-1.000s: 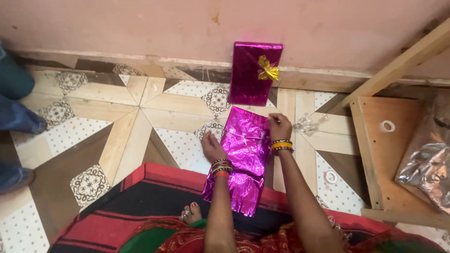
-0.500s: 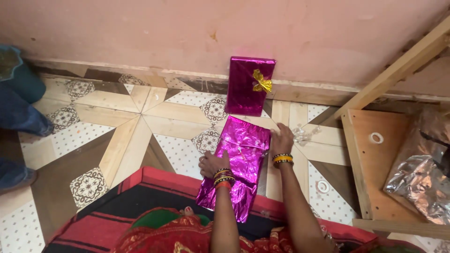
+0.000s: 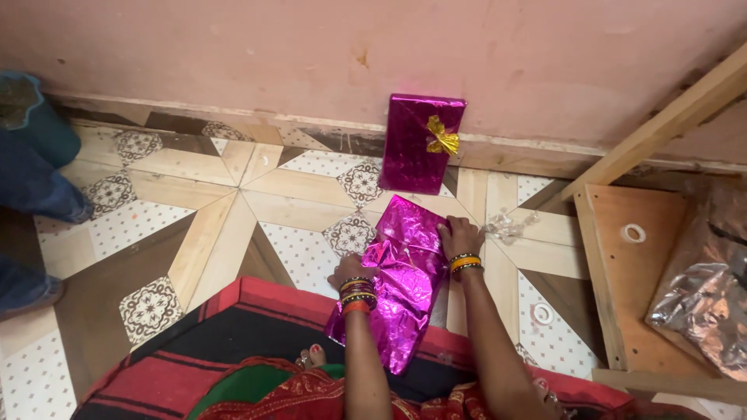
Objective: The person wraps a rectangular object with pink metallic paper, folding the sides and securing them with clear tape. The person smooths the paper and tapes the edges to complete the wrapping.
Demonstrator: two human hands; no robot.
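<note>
A box part-wrapped in shiny magenta foil (image 3: pixel 406 264) lies on the patterned tile floor in front of me, its loose foil end trailing onto a red and black striped mat (image 3: pixel 233 334). My left hand (image 3: pixel 354 268) grips the foil's left edge and folds it up over the box. My right hand (image 3: pixel 459 236) presses on the box's right edge. Both wrists wear several bangles. A finished magenta gift box with a gold bow (image 3: pixel 422 142) leans upright against the pink wall behind.
A crumpled bit of clear tape (image 3: pixel 510 226) lies just right of my right hand. A wooden shelf frame (image 3: pixel 622 257) with a tape roll (image 3: pixel 633 232) and silver foil (image 3: pixel 704 303) stands at the right. Another person's legs in blue trousers (image 3: pixel 35 179) are at the left.
My left hand has lifted the foil's left edge and folded it over the box. My right hand slid back onto the box's right edge. The view shifted slightly.
</note>
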